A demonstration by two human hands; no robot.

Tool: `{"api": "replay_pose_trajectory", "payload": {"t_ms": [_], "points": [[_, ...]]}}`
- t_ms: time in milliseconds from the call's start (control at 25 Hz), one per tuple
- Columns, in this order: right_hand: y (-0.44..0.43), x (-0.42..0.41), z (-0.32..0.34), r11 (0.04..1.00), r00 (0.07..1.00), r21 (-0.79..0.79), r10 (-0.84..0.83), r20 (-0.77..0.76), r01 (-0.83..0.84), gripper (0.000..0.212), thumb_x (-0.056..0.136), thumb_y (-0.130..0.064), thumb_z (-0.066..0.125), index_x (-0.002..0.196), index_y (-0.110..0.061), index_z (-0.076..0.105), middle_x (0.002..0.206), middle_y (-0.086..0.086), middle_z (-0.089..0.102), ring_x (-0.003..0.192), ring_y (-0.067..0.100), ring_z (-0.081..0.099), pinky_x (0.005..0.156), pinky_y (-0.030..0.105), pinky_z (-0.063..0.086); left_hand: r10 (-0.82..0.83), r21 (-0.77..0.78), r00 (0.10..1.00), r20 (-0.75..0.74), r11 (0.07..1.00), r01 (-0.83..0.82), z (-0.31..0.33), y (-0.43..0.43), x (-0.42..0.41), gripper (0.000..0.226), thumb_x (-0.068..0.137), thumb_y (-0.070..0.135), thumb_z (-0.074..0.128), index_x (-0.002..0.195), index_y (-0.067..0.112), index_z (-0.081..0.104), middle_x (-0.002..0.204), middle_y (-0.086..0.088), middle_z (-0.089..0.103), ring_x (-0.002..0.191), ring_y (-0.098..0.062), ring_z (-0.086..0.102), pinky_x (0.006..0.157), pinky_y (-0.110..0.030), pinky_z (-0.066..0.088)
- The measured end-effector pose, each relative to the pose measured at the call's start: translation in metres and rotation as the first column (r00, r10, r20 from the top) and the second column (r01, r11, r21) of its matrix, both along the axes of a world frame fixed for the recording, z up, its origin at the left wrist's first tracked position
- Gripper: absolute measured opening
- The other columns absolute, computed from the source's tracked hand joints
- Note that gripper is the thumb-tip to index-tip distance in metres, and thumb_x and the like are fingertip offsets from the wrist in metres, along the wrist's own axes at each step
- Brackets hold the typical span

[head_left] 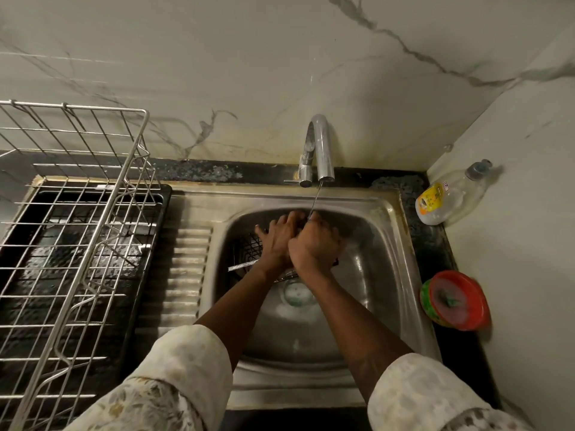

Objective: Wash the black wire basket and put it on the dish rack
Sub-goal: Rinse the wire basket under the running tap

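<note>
Black wire basket (248,245) in the basin of the sink (381,213), lying toward the basin's left wall, mostly covered by the two hands; only a patch of its dark mesh shows to the left of them. Left hand (276,241) lies over the basket with fingers stretched out rather than curled. Right hand (314,247) presses against the left hand with its fingers bent downward; whether it grips anything cannot be told, as the palm side is hidden. A thin stream of water (316,197) falls from the faucet (321,144) onto the knuckles where both hands meet. A shiny metal strip (243,265) pokes out from beneath the left wrist, and the drain (295,294) sits between the forearms. Both forearms emerge from pale patterned sleeves (186,365) at the near edge. The ribbed drainboard (186,269) adjoins the basin on the left. Beyond it, at the left end of the bench (434,244), stands the steel dish rack (77,244) over a black tray (152,219). In the back right corner of the bench a clear bottle (451,197) with a yellow label leans against the wall. Along the right edge of the bench, just beside the sink, rests a red-and-green round container (455,301). Veined marble wall (249,73) behind the faucet.
</note>
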State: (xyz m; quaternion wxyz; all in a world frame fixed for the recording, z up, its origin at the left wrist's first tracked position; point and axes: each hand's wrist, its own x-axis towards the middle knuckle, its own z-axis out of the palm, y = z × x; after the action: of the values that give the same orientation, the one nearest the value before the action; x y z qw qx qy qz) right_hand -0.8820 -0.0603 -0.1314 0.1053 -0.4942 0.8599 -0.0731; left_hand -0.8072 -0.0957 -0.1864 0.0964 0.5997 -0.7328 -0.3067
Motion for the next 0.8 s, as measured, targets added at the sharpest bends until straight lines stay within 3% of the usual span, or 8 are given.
{"api": "replay_pose_trajectory", "payload": {"t_ms": [80,120,200,280,400,600,680,800], "points": [[-0.002,0.001,0.014,0.996,0.999,-0.076,0.035,-0.024,-0.037,0.038,0.087,-0.04,0.065,0.121,-0.023,0.058,0.114,0.004,0.068,0.11,0.026,0.058,0.091,0.045,0.04,0.083,0.013,0.973,-0.216,0.997,-0.082,0.01,-0.006,0.001,0.038,0.087,0.054,0.05,0.119,0.033,0.05,0.122,-0.002,0.059,0.117,-0.029,0.054,0.106,-0.062,0.034],[-0.001,0.001,0.019,0.991,0.997,-0.116,0.058,-0.048,-0.064,0.035,0.089,-0.042,0.063,0.119,-0.024,0.06,0.112,0.002,0.069,0.109,0.024,0.058,0.091,0.044,0.038,0.101,-0.003,0.95,-0.294,0.994,-0.106,0.013,-0.007,0.005,0.043,0.085,0.06,0.045,0.116,0.031,0.051,0.116,-0.002,0.06,0.109,-0.027,0.056,0.101,-0.058,0.041],[0.001,0.0,0.026,0.971,0.99,-0.2,0.124,-0.061,-0.134,0.036,0.092,-0.044,0.059,0.123,-0.027,0.061,0.115,0.0,0.07,0.115,0.022,0.054,0.095,0.043,0.035,0.052,-0.085,0.941,-0.333,0.993,-0.085,0.019,0.0,0.007,0.071,0.08,0.072,0.04,0.123,0.017,0.056,0.119,-0.011,0.058,0.108,-0.029,0.053,0.1,-0.052,0.044],[-0.001,0.001,0.027,0.95,0.981,-0.255,0.191,0.017,-0.181,0.044,0.097,-0.047,0.053,0.135,-0.024,0.056,0.135,0.0,0.062,0.131,0.02,0.044,0.109,0.04,0.031,-0.073,-0.199,0.953,-0.294,0.98,0.014,0.033,0.014,0.002,0.086,0.074,0.069,0.046,0.13,0.004,0.056,0.127,-0.02,0.055,0.115,-0.033,0.047,0.104,-0.046,0.039],[-0.005,-0.001,0.024,0.955,0.954,-0.136,0.279,0.109,-0.264,0.065,0.104,-0.054,0.03,0.153,-0.012,0.034,0.161,0.007,0.033,0.151,0.021,0.02,0.126,0.04,0.011,-0.068,-0.301,0.963,-0.259,0.954,-0.013,0.034,0.024,0.0,0.086,0.073,0.065,0.049,0.131,0.002,0.058,0.125,-0.021,0.058,0.113,-0.024,0.04,0.102,-0.05,0.04],[-0.009,0.0,0.026,0.917,0.905,0.031,0.388,0.176,-0.399,0.078,0.102,-0.061,0.007,0.159,-0.008,0.011,0.167,0.011,0.012,0.155,0.021,0.005,0.126,0.042,0.0,0.021,-0.17,0.942,-0.334,0.982,-0.082,0.014,0.021,0.009,0.092,0.07,0.073,0.059,0.132,0.006,0.054,0.125,-0.02,0.055,0.117,-0.036,0.05,0.104,-0.055,0.042],[-0.012,-0.007,0.022,0.916,0.906,0.058,0.382,0.184,-0.398,0.077,0.101,-0.063,0.004,0.16,-0.015,0.01,0.168,0.006,0.01,0.155,0.019,0.004,0.126,0.044,-0.002,-0.025,-0.192,0.966,-0.255,0.981,-0.025,0.009,0.017,0.014,0.097,0.072,0.078,0.059,0.139,0.008,0.049,0.13,-0.015,0.053,0.12,-0.027,0.049,0.106,-0.044,0.042],[-0.027,-0.029,0.014,0.933,0.905,0.121,0.288,0.313,-0.339,0.081,0.096,-0.07,0.0,0.161,-0.021,0.008,0.168,0.003,0.006,0.155,0.021,0.003,0.123,0.046,-0.005,0.014,-0.171,0.93,-0.368,0.982,-0.082,0.008,0.02,0.021,0.084,0.063,0.046,0.082,0.13,0.015,0.043,0.118,-0.005,0.05,0.106,-0.017,0.051,0.091,-0.029,0.048]]}}
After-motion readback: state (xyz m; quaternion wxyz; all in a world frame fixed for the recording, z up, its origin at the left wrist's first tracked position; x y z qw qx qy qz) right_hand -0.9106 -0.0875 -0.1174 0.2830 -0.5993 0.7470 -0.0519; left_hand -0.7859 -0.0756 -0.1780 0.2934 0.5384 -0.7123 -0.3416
